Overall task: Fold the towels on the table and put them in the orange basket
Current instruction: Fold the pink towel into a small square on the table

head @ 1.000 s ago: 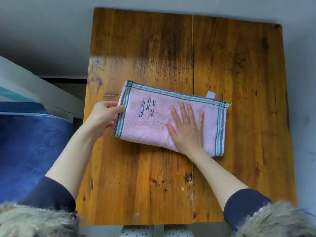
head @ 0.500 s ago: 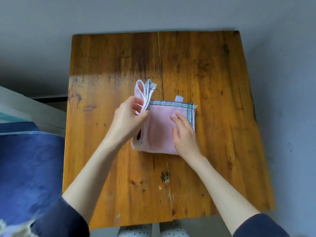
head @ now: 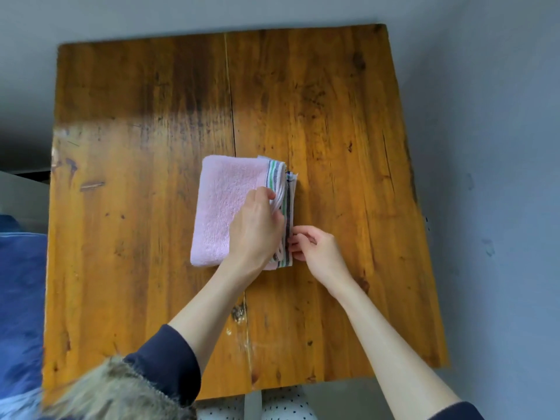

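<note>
The pink towel (head: 225, 207) lies folded into a compact rectangle on the wooden table (head: 348, 122), right under both hands. The left hand (head: 254, 230) lies on top, fingers curled around the striped edge layers. Just right of it, the right hand (head: 315, 248) pinches the towel's near corner between thumb and fingertips.

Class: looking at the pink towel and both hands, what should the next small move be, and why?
Probably line up the striped edges and press them flat. The left hand pinches the top layers, the right hand grips the lower hem, and the pink towel layers sit slightly offset on the wooden table.
</note>
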A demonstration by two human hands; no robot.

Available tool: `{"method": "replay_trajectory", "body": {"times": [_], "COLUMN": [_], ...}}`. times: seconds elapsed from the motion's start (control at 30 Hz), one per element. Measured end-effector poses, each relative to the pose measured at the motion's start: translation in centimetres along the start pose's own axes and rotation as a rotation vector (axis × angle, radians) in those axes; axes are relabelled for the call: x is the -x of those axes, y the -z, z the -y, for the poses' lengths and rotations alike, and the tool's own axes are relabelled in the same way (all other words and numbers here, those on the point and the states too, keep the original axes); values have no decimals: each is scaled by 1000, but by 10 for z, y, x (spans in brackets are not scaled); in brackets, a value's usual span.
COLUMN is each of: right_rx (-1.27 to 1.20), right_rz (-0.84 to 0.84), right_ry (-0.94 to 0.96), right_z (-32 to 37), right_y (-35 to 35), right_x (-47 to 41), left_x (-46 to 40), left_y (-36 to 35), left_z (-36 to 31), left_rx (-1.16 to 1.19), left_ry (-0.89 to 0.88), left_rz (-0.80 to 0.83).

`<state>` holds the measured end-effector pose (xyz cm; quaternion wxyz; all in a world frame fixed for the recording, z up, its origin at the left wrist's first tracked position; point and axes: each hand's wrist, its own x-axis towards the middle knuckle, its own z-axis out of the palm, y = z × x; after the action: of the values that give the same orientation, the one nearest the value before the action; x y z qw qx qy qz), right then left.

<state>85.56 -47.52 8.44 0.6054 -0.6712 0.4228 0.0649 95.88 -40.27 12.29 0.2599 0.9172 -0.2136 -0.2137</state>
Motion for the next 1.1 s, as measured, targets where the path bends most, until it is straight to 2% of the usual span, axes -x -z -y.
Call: {"method": "replay_trajectory", "body": {"times": [0.23,0.4,0.5,0.6,0.77,0.83,0.9,0.93,1.0,1.07,1.1], "right_rx": [-96,-252,-245,-115,-21,59,159,219,354,504,571], "right_rz": [55,49,52,51,15,-14,-122,-222,-399,-414,-391], "right_ry": [-43,-109,-134,-133,-120,-116,-97,-26,309,621,706], "right_z": [1,11,14,14,10,9,9,10,17,23,26], "right_y": [8,7,3,-4,-11,-12,-16,-18,-25,-38,-45], "right_x": [-9,-13,-11,-6,-1,0,2,5,9,6,0], "left_x": [2,5,17,16,12,11,8,6,5,3,0], "left_y": [-26,-21,-1,14,7,-1,-4,-4,-1,4,7], "left_z": [4,11,29,60,91,95,94,93,92,91,90], "left_rx": [-125,91,91,-169,-417,-517,-569,-574,-528,-423,-384], "left_ry": [-40,-120,-265,-431,-395,-375,-359,-362,-386,-407,-411], "left_rz": [55,95,-85,-274,16,69,92,98,100,72,47]}}
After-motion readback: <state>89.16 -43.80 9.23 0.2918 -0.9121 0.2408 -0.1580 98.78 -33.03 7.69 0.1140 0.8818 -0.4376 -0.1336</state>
